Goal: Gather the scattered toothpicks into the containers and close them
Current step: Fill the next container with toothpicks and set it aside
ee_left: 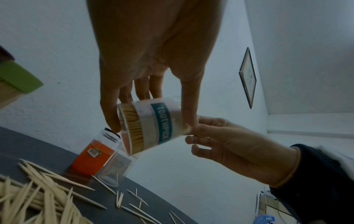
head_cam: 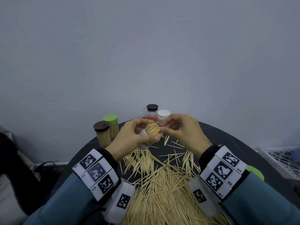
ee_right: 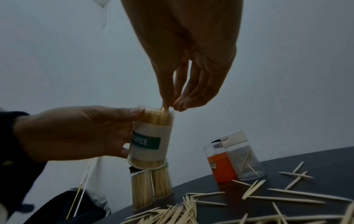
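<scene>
Head downward; wrists close, upward.

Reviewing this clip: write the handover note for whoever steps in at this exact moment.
Left hand grips the open labelled container, packed nearly full, lifted off the table.
Right hand pinches toothpicks at that container's mouth.
Done: brown-lidded container and green-lidded container stand full and capped at the far left.
Left: cap the held one; the loose toothpicks still cover the table; orange-labelled container and white-lidded container look almost empty. A loose green lid lies by the right wrist.
</scene>
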{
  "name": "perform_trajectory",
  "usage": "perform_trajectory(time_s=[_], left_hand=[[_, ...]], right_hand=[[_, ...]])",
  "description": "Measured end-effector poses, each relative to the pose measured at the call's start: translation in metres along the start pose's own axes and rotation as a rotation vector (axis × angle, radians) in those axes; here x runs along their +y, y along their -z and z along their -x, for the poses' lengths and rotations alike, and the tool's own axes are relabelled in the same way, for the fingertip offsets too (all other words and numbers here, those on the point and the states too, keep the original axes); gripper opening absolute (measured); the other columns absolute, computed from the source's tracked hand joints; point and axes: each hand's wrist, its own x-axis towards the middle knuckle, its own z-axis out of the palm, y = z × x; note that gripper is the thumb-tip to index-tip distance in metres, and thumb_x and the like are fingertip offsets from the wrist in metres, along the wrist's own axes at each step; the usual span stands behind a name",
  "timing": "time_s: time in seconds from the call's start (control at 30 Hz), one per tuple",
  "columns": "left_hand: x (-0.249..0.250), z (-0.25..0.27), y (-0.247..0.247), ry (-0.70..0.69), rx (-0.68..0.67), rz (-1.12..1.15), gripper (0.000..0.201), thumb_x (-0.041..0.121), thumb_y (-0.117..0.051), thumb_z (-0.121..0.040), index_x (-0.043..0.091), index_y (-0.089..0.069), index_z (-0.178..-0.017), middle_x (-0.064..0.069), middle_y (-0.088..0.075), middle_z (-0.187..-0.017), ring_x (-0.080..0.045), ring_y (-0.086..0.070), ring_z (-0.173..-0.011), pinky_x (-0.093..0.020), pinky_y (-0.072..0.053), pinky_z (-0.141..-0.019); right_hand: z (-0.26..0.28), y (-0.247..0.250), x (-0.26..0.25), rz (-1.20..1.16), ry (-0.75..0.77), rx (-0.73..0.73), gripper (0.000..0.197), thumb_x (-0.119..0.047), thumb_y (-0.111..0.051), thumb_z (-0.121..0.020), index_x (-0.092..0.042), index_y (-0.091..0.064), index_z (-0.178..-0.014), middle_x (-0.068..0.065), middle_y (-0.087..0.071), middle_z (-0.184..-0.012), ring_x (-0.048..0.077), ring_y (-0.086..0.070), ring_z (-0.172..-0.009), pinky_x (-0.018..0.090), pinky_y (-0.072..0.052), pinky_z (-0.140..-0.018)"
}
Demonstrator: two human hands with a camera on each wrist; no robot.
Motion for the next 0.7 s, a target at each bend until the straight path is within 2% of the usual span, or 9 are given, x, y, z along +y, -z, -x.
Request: perform_trajectory(time_s=[0.07, 0.13, 0.2, 0.27, 0.4, 0.5, 0.6, 0.7], left_hand=[[0.0003, -0.0001, 0.0003, -0.003, -0.003, -0.004, 0.049, 0.011, -0.08, -0.071, 0.014, -0.062, -0.116, -0.004, -0.069, -0.102, -0.008, -0.065, -0.083, -0.022, -0.05, -0.076], [0.0001, -0.0006, 0.0014, -0.002, 0.002, -0.015, 0.051, 0.013, -0.081, -0.069, 0.015, -0.061, -0.116, -0.005, -0.07, -0.106, -0.015, -0.066, -0.094, -0.032, -0.052, -0.089], [-0.0007, -0.0009, 0.0022, -0.004, 0.008, -0.023, 0.055, 0.017, -0.083, -0.065, 0.015, -0.061, -0.116, -0.004, -0.07, -0.108, -0.019, -0.066, -0.101, -0.041, -0.048, -0.099], [-0.0024, -0.0014, 0.0026, -0.014, 0.011, -0.045, 0.06, 0.023, -0.088, -0.061, 0.017, -0.062, -0.115, -0.003, -0.07, -0.108, -0.019, -0.065, -0.103, -0.044, -0.047, -0.1], [-0.0041, -0.0009, 0.0026, -0.03, 0.02, -0.109, 0.062, 0.031, -0.088, -0.058, 0.02, -0.063, -0.113, 0.001, -0.069, -0.108, -0.017, -0.064, -0.104, -0.045, -0.047, -0.1], [-0.0028, 0.0004, 0.0018, -0.039, 0.017, -0.154, 0.064, 0.038, -0.085, -0.055, 0.023, -0.063, -0.113, 0.003, -0.068, -0.109, -0.015, -0.063, -0.105, -0.044, -0.048, -0.098], [-0.0013, 0.0004, 0.0012, -0.05, 0.015, -0.174, 0.059, 0.031, -0.088, -0.06, 0.021, -0.062, -0.113, 0.003, -0.068, -0.108, -0.014, -0.063, -0.104, -0.044, -0.048, -0.098], [-0.0007, 0.0001, 0.0007, -0.059, -0.004, -0.208, 0.052, 0.023, -0.085, -0.065, 0.021, -0.063, -0.112, 0.005, -0.067, -0.107, -0.008, -0.062, -0.103, -0.038, -0.048, -0.098]], right_hand=[[-0.0003, 0.0007, 0.0, 0.02, -0.016, 0.0, 0.009, -0.018, -0.075, -0.077, -0.013, -0.071, -0.083, -0.001, -0.068, -0.074, 0.002, -0.059, -0.065, 0.005, -0.043, -0.06], [-0.0004, 0.0012, -0.0006, 0.046, -0.027, -0.012, 0.007, -0.021, -0.074, -0.078, -0.016, -0.069, -0.079, -0.004, -0.066, -0.07, -0.001, -0.055, -0.062, 0.004, -0.041, -0.058], [-0.0003, 0.0015, -0.0008, 0.066, -0.034, -0.033, 0.007, -0.022, -0.074, -0.079, -0.02, -0.068, -0.076, -0.007, -0.064, -0.068, -0.002, -0.054, -0.061, 0.004, -0.041, -0.057], [-0.0001, 0.0018, -0.002, 0.033, -0.038, -0.072, 0.005, -0.02, -0.073, -0.079, -0.019, -0.068, -0.077, -0.008, -0.064, -0.069, -0.002, -0.055, -0.061, 0.004, -0.041, -0.058], [-0.0004, 0.0018, -0.0034, 0.071, -0.008, -0.148, 0.007, -0.023, -0.07, -0.081, -0.022, -0.066, -0.077, -0.007, -0.064, -0.073, 0.002, -0.057, -0.067, 0.009, -0.045, -0.062], [-0.0002, 0.0011, -0.0026, 0.262, -0.001, -0.145, 0.013, -0.033, -0.067, -0.083, -0.032, -0.059, -0.072, -0.009, -0.064, -0.076, 0.006, -0.058, -0.073, 0.026, -0.049, -0.07], [0.0028, 0.0028, -0.0038, 0.441, -0.016, -0.096, 0.013, -0.04, -0.064, -0.084, -0.031, -0.059, -0.075, -0.013, -0.061, -0.077, 0.006, -0.057, -0.076, 0.025, -0.042, -0.069], [0.0048, 0.0032, -0.0048, 0.487, 0.008, -0.043, 0.014, -0.042, -0.064, -0.083, -0.031, -0.06, -0.077, -0.014, -0.059, -0.073, 0.006, -0.055, -0.074, 0.025, -0.038, -0.074]])
